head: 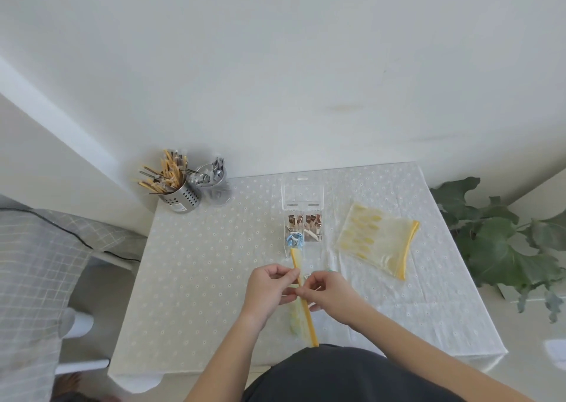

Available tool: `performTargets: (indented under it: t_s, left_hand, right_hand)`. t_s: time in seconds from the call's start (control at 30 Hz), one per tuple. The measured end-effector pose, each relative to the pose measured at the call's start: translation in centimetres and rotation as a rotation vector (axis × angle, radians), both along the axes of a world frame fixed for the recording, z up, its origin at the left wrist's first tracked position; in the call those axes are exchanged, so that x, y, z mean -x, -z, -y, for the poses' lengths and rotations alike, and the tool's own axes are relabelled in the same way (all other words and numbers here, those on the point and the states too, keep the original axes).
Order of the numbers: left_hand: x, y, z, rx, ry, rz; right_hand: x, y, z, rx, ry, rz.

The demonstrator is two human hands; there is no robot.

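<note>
I hold a clear zip bag by its yellow zipper strip (pixel 307 313) above the table's near middle. My left hand (pixel 269 290) pinches the strip from the left, and my right hand (pixel 329 294) pinches it from the right, fingers close together. The strip runs from near my body up toward a clear compartment box (pixel 304 227). That box stands with its lid raised and holds brown, white and blue small pieces. A second yellow-edged zip bag (pixel 378 242) with pale yellow pieces lies flat to the right.
A white dotted tablecloth (pixel 199 279) covers the table. A perforated metal cup (pixel 180 198) of yellow sticks and a clear cup (pixel 214 181) of grey items stand at the far left corner. A leafy plant (pixel 502 242) is at the right, a checked cushion (pixel 33 279) at the left.
</note>
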State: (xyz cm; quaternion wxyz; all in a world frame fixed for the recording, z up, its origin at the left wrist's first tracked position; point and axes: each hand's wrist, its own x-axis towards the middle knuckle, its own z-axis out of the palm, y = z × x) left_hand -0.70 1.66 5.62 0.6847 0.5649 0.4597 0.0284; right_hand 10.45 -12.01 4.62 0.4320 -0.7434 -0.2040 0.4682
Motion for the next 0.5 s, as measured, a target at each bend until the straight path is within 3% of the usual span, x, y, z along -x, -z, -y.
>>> performTargets:
  t_s: [0.3, 0.5]
  left_hand:
    - [1.0, 0.7, -0.5, 0.152, -0.067, 0.082]
    - [1.5, 1.0, -0.4, 0.201, -0.055, 0.081]
  right_hand:
    - [0.4, -0.2, -0.5, -0.086, 0.039, -0.182]
    - [0.7, -0.2, -0.8, -0.071, 0.029, -0.123]
